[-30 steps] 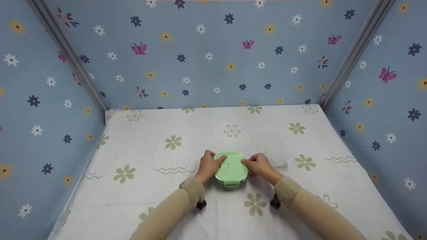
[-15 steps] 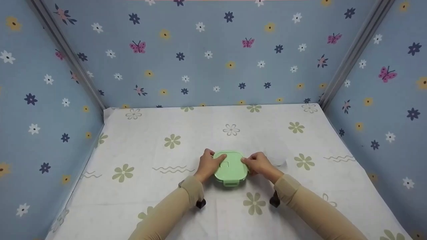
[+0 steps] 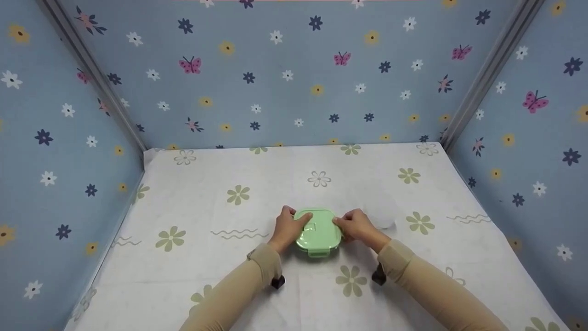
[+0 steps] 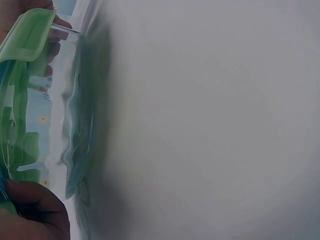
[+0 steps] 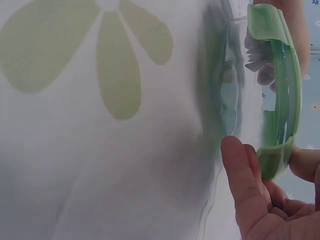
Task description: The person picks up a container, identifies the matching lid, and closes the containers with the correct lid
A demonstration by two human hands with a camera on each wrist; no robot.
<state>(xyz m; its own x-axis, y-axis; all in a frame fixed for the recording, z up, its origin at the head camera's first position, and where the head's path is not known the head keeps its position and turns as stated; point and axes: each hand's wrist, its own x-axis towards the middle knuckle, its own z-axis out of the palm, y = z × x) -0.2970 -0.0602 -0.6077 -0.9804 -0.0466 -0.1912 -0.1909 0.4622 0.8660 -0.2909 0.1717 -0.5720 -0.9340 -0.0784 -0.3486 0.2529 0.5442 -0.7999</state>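
A clear food container with a green snap-on lid (image 3: 321, 232) sits on the white cloth, one clip facing the person. My left hand (image 3: 287, 230) grips its left side, thumb on top of the lid. At the right side my right hand (image 3: 360, 229) pinches the lid's edge by a side clip (image 5: 275, 161), its thumb at the rim and fingers curled below. In the left wrist view the transparent wall (image 4: 77, 125) shows under the lid. Nothing can be seen inside the container except what shows through its wall.
A white cloth (image 3: 183, 271) with green flower prints covers the table. Blue flowered panels (image 3: 285, 92) stand behind and at both sides, with grey metal posts (image 3: 487, 73) at the corners. Black wrist-worn pieces (image 3: 278, 282) hang under the sleeves.
The whole head view has shifted very slightly. Both hands keep the same hold on the container, which stays in place.
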